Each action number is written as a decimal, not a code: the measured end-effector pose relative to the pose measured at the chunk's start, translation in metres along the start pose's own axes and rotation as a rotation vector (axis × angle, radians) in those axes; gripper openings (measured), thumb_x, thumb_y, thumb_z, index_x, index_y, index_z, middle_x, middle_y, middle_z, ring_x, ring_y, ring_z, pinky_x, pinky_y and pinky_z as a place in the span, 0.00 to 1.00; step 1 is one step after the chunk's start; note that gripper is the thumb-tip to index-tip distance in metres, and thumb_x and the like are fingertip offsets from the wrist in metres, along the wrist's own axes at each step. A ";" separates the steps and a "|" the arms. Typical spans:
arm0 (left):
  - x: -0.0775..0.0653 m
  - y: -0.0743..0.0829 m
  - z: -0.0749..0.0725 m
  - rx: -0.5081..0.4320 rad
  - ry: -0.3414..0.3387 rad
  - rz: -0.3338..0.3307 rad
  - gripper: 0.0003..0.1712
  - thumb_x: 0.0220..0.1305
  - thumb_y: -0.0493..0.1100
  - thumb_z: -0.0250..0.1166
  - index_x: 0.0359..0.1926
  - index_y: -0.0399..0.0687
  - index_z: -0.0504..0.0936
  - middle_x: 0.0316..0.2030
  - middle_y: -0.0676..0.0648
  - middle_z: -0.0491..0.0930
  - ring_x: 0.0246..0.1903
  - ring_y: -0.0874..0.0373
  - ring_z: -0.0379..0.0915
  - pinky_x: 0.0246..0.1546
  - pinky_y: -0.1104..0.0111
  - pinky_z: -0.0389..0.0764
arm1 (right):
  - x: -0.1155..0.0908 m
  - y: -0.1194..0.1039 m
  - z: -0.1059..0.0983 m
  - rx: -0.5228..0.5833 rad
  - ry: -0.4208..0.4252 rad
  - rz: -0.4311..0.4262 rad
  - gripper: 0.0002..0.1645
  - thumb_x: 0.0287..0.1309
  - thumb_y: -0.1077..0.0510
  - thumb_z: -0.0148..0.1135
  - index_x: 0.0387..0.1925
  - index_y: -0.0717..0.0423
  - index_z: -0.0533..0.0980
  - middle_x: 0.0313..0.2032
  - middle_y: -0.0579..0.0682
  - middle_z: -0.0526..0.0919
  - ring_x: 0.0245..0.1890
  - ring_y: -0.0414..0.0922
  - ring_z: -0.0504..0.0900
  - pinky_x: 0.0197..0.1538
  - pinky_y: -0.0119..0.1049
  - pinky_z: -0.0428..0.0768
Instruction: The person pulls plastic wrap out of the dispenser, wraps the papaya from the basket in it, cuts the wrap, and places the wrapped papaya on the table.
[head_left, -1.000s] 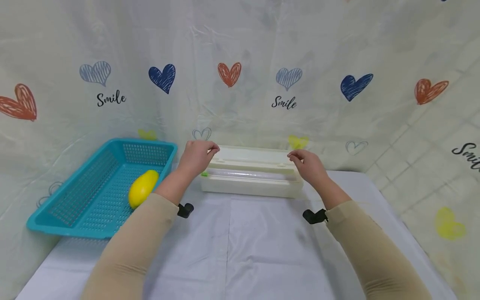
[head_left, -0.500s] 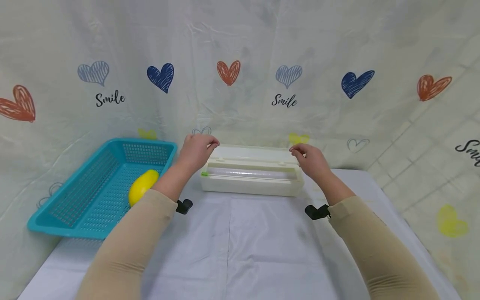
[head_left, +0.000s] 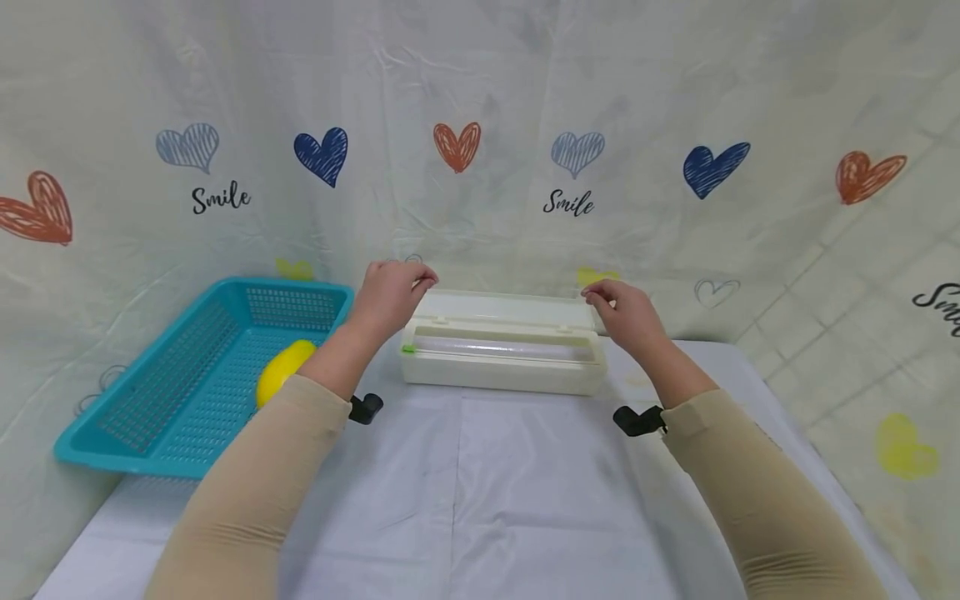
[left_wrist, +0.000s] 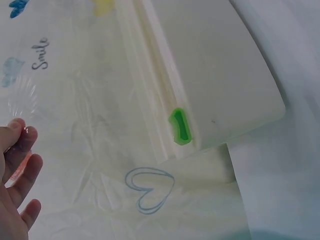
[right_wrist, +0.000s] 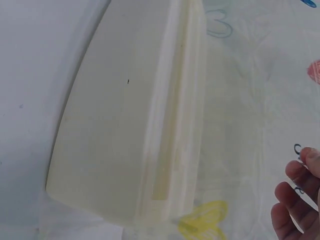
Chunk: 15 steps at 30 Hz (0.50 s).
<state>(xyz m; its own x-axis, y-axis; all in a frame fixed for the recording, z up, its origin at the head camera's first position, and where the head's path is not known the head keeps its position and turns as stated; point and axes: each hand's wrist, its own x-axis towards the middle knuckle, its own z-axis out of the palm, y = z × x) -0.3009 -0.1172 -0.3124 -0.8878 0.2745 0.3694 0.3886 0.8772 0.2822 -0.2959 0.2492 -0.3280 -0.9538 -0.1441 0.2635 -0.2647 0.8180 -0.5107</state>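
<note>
A long cream-white cling film dispenser (head_left: 502, 377) stands on the table with its lid (head_left: 510, 310) tipped back, a clear film roll (head_left: 498, 348) showing inside. A green slider (left_wrist: 181, 127) sits at its left end. My left hand (head_left: 392, 296), above the dispenser's back left corner, pinches the edge of transparent cling film (left_wrist: 23, 100), which puckers at the thumb and forefinger. Across from it, my right hand (head_left: 626, 317) is raised by the right end, its thumb and forefinger pinched together on the film's other corner. Between the hands the film itself is almost invisible.
At the left, a blue plastic basket (head_left: 191, 408) holds a yellow oval fruit (head_left: 283, 371), partly behind the left forearm. A white cloth (head_left: 450, 483) covers the table. Behind the dispenser hangs a pale curtain (head_left: 480, 225) printed with hearts and "Smile".
Both hands have risen slightly from the dispenser, the left one more, still pinching. The right hand has also shifted a little to the right. Dispenser, basket and fruit stay in place.
</note>
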 end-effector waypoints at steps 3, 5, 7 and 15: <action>0.000 0.001 -0.004 0.009 0.013 0.003 0.13 0.73 0.48 0.60 0.51 0.52 0.85 0.44 0.51 0.86 0.49 0.50 0.77 0.59 0.52 0.65 | 0.001 -0.001 -0.002 -0.005 0.013 -0.014 0.18 0.75 0.53 0.50 0.55 0.60 0.78 0.51 0.59 0.82 0.47 0.55 0.77 0.47 0.52 0.75; 0.001 0.002 -0.006 0.017 0.014 0.005 0.13 0.73 0.48 0.60 0.51 0.52 0.85 0.44 0.51 0.86 0.49 0.50 0.77 0.59 0.52 0.65 | 0.002 -0.002 -0.003 -0.007 0.021 -0.022 0.18 0.75 0.53 0.50 0.54 0.60 0.78 0.51 0.59 0.82 0.46 0.55 0.77 0.47 0.52 0.75; 0.001 0.003 -0.008 0.022 0.017 0.007 0.13 0.73 0.48 0.59 0.51 0.52 0.85 0.44 0.51 0.86 0.50 0.50 0.77 0.59 0.52 0.65 | 0.002 -0.004 -0.005 -0.007 0.026 -0.027 0.18 0.75 0.53 0.50 0.54 0.60 0.78 0.51 0.59 0.82 0.45 0.55 0.77 0.46 0.51 0.75; 0.003 0.006 -0.017 0.023 0.011 0.016 0.14 0.73 0.49 0.59 0.53 0.53 0.85 0.47 0.51 0.85 0.51 0.52 0.77 0.61 0.52 0.63 | 0.004 -0.008 -0.013 -0.014 0.053 -0.048 0.18 0.75 0.53 0.51 0.53 0.61 0.78 0.48 0.59 0.82 0.44 0.55 0.77 0.47 0.53 0.74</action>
<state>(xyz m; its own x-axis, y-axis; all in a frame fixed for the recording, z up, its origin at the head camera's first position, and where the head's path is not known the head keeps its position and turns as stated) -0.2969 -0.1183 -0.2949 -0.8788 0.2845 0.3830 0.3969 0.8815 0.2559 -0.2960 0.2487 -0.3122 -0.9312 -0.1536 0.3305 -0.3072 0.8188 -0.4849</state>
